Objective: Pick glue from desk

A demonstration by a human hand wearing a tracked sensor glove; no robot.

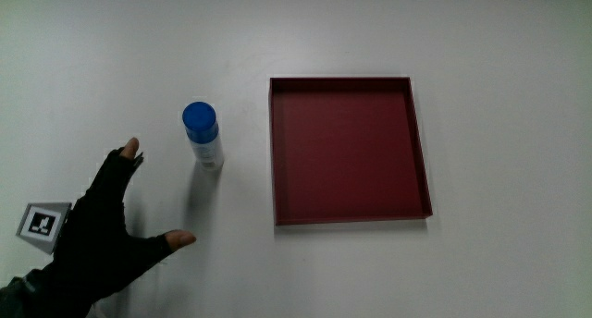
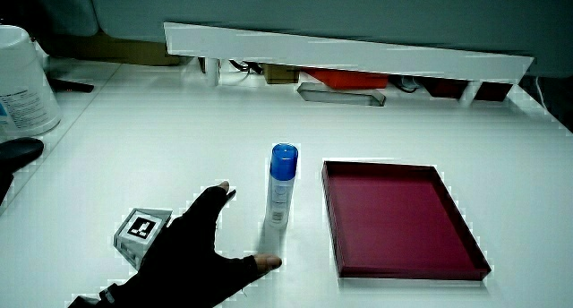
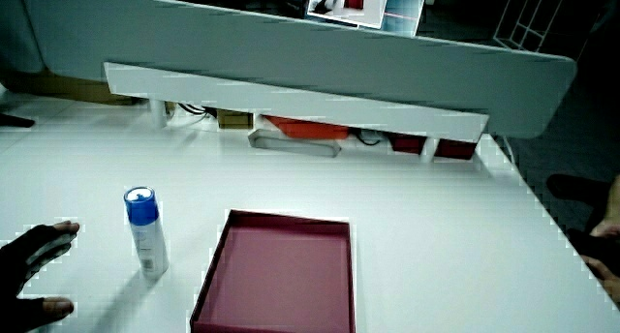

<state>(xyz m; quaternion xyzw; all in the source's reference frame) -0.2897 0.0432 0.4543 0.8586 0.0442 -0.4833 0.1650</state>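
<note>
Black-gloved and empty, the hand [image 1: 97, 239] is seen nearest the person, resting low over the white desk [image 1: 499, 41], its fingers [image 1: 129, 150] spread apart and its thumb held wide, nothing gripped between them. A small patterned cube [image 1: 42, 224] is carried on its back. Just past the fingertips, and not yet touched, the glue stick [image 1: 203, 133] is stood upright on the desk, a white tube under a blue cap [image 2: 284, 159]; in both side views [image 3: 145, 231] it is shown between the hand and a shallow dark-red tray [image 1: 421, 147]. The reach appears barely begun. The tube is judged tall and narrow, so it could be tipped by a knock from the side; a clean grasp would be made with thumb and fingers closed evenly around the white body below the cap, then lifted straight up. Farther off, a low partition [image 3: 291, 91] is seen at the desk's edge, with a white container [image 2: 22, 80] standing well apart from the glue.
</note>
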